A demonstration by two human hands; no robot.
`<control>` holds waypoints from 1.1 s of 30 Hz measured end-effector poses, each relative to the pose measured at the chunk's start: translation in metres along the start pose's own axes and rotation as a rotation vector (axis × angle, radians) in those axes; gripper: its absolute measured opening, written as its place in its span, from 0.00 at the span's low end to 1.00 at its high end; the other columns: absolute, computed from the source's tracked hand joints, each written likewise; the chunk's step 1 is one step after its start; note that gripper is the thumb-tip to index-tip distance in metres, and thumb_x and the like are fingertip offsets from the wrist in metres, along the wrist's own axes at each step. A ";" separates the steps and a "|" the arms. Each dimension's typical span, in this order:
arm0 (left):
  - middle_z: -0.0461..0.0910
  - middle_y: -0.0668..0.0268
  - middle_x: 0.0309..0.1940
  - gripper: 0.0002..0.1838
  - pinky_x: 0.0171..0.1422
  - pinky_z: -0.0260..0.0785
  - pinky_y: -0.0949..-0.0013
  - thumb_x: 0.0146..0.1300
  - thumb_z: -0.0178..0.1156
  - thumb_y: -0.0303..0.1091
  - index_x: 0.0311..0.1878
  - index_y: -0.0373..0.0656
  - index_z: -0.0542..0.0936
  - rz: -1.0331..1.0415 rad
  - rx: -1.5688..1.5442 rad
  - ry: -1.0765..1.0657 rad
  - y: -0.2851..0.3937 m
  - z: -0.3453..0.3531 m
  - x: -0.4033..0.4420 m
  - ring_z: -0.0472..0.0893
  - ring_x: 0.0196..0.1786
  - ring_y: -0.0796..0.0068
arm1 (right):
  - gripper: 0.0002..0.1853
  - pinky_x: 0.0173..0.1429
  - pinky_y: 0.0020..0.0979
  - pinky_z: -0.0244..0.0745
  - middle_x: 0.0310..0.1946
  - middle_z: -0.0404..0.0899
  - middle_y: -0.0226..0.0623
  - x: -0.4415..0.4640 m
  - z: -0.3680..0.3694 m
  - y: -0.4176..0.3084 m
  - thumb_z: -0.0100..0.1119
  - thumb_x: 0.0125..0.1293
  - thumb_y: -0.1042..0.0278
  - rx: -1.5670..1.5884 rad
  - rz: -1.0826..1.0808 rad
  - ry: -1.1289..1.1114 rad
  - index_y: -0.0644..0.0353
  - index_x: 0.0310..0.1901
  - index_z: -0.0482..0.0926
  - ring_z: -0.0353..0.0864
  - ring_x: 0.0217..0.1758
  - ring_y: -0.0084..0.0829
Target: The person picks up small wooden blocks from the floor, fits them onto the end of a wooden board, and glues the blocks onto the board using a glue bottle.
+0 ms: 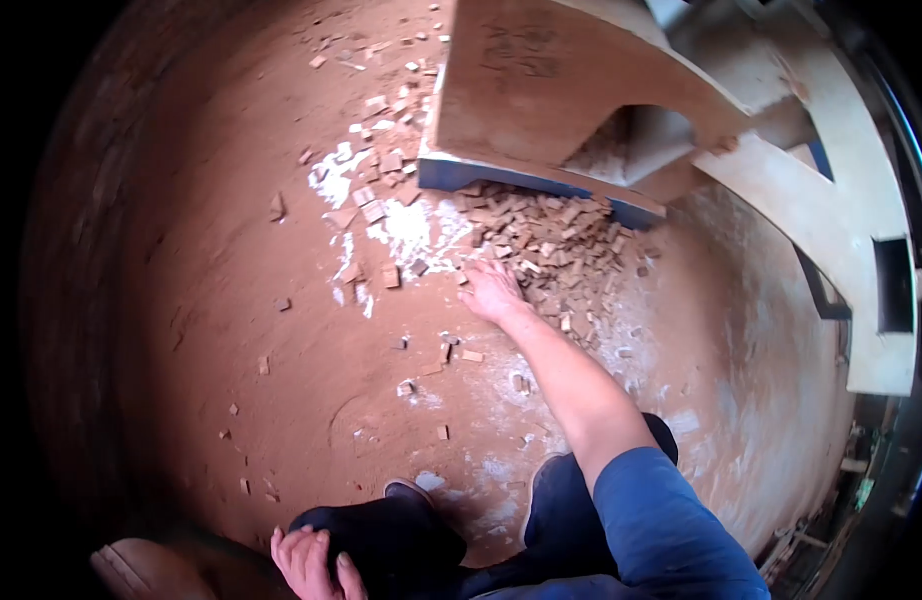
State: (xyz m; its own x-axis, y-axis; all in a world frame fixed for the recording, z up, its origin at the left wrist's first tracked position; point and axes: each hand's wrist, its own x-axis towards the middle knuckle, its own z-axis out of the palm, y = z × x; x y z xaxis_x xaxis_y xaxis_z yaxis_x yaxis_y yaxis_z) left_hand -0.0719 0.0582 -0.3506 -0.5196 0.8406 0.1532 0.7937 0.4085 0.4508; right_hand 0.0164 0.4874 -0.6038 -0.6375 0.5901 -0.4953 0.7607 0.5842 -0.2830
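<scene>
Right hand (493, 290) part-open at wood chips (556, 240), hold unclear — rough edges could splinter skin; left hand (311, 563) half-open, seemingly empty

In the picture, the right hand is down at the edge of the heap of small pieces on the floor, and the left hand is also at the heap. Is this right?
Not quite. The head view shows the left hand away from the heap, near the left knee. The right hand is at the heap's edge, as you say.
</scene>
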 end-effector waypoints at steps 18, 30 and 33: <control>0.80 0.54 0.41 0.17 0.69 0.63 0.43 0.55 0.63 0.25 0.49 0.36 0.79 0.068 0.007 -0.054 -0.007 0.047 0.050 0.79 0.50 0.51 | 0.29 0.81 0.41 0.55 0.71 0.69 0.51 -0.055 -0.050 0.149 0.59 0.68 0.57 0.288 0.372 0.279 0.64 0.68 0.73 0.63 0.76 0.49; 0.81 0.52 0.41 0.15 0.57 0.71 0.51 0.53 0.61 0.20 0.47 0.35 0.79 0.054 0.005 -0.035 0.004 0.045 0.040 0.79 0.47 0.49 | 0.31 0.81 0.43 0.56 0.77 0.53 0.54 -0.022 -0.061 0.142 0.57 0.67 0.65 0.212 0.328 0.260 0.50 0.73 0.69 0.55 0.79 0.54; 0.82 0.52 0.41 0.14 0.54 0.72 0.53 0.53 0.61 0.19 0.45 0.35 0.79 0.055 -0.012 -0.029 0.008 0.044 0.039 0.79 0.46 0.49 | 0.33 0.81 0.48 0.57 0.78 0.52 0.48 -0.023 -0.068 0.126 0.46 0.67 0.77 0.165 0.386 0.178 0.49 0.75 0.65 0.55 0.79 0.51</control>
State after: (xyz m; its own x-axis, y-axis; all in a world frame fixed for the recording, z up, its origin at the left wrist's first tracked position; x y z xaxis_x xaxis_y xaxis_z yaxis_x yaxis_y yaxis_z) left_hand -0.0719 0.1102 -0.3796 -0.4658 0.8716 0.1525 0.8170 0.3574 0.4525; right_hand 0.1189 0.5855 -0.5726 -0.3035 0.8421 -0.4458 0.9469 0.2143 -0.2398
